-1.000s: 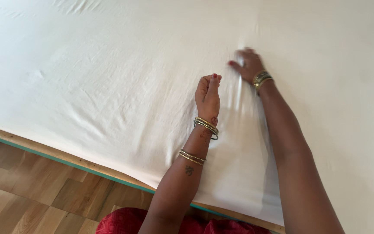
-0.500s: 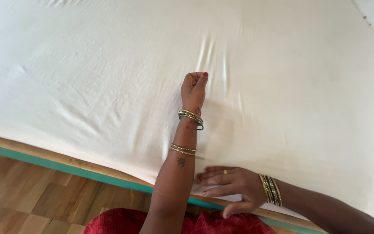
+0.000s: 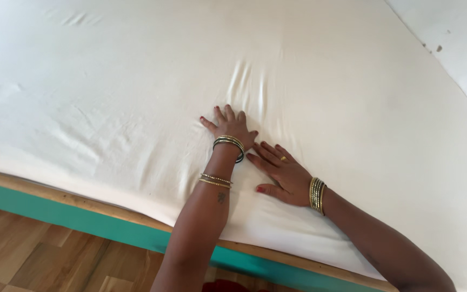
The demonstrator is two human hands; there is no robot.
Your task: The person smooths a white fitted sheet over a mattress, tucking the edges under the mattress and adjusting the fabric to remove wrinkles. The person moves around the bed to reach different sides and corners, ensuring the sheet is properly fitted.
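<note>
Both the left hand (image 3: 231,127) and the right hand (image 3: 280,172) lie open and flat on the white sheet (image 3: 136,92) covering the bed, where uneven pressing could push the creases (image 3: 247,86) into new folds.

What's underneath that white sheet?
Along the near edge of the white sheet, a wooden board over a teal frame shows. Whatever lies further in is covered.
</note>
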